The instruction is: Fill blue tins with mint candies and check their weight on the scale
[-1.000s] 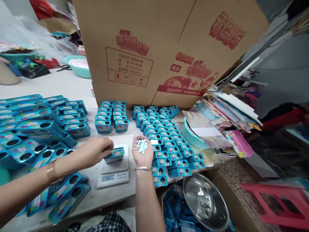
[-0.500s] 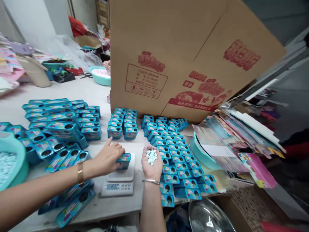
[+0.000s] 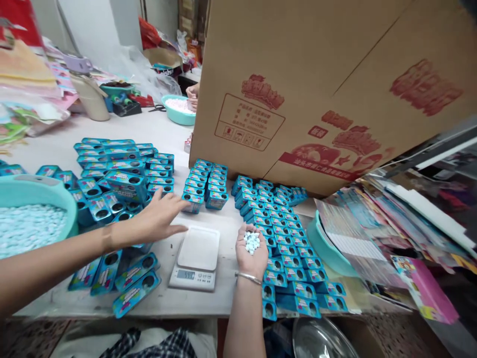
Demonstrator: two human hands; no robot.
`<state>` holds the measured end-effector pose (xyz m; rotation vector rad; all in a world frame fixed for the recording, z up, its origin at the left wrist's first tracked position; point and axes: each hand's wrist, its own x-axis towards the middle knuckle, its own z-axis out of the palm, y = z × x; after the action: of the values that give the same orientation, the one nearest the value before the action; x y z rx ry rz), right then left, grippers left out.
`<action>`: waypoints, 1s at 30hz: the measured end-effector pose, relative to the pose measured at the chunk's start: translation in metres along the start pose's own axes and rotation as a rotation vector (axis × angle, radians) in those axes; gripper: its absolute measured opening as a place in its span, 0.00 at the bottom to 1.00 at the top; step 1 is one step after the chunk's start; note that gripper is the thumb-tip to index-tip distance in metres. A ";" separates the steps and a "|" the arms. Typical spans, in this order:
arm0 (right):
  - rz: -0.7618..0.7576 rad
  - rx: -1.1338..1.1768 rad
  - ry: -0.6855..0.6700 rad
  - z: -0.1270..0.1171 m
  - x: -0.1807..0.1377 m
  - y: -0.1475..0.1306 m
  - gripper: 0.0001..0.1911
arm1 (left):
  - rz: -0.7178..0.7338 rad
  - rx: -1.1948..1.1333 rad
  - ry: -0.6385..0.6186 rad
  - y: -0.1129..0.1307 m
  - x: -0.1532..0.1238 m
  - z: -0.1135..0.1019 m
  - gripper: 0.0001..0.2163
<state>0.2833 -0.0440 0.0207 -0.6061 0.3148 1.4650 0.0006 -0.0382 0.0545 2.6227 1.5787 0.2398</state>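
My left hand (image 3: 163, 217) is open, fingers stretched, above the table just left of a white digital scale (image 3: 198, 248). Its fingertips are close to the front of two short rows of small blue boxes (image 3: 192, 201). Nothing lies on the scale's pan, and its display is lit. My right hand (image 3: 253, 256), palm up and cupped, holds a small heap of pale blue candies (image 3: 252, 242). Beside it on the right stand longer rows of blue boxes (image 3: 285, 251) with round holes in their tops. More boxes (image 3: 124, 184) are piled left of the scale.
A turquoise basin (image 3: 70, 204) of pale blue candies stands at the left edge. A large cardboard carton (image 3: 298, 99) blocks the back. Behind it, another person's hand (image 3: 193, 97) is at a basin (image 3: 181, 118) of pinkish pieces. Printed sheets (image 3: 350, 238) lie at right.
My left hand has let go of the blue box that was on the scale and moved up and left. The scale's pan is now bare. My right hand still holds the candies.
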 end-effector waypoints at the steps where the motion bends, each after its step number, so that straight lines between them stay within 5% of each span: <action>1: 0.006 0.007 0.004 0.001 -0.001 0.001 0.16 | 0.035 0.001 -0.040 0.003 -0.018 -0.003 0.22; 5: 0.057 -0.002 -0.021 0.005 -0.004 0.015 0.17 | -0.020 0.095 -0.212 0.013 -0.072 0.002 0.14; 10: 0.107 -0.047 -0.085 0.006 -0.007 0.032 0.16 | -0.026 0.135 -0.250 0.018 -0.086 0.016 0.11; 23: 0.069 -0.028 -0.052 0.001 -0.007 0.019 0.16 | 0.123 0.270 -0.114 0.029 -0.065 0.029 0.09; 30: -0.012 -0.060 -0.117 -0.006 0.000 0.005 0.15 | 0.323 0.263 0.058 0.042 0.000 0.001 0.06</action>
<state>0.2792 -0.0471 0.0146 -0.5671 0.1762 1.4959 0.0371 -0.0576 0.0590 3.0969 1.2699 0.1338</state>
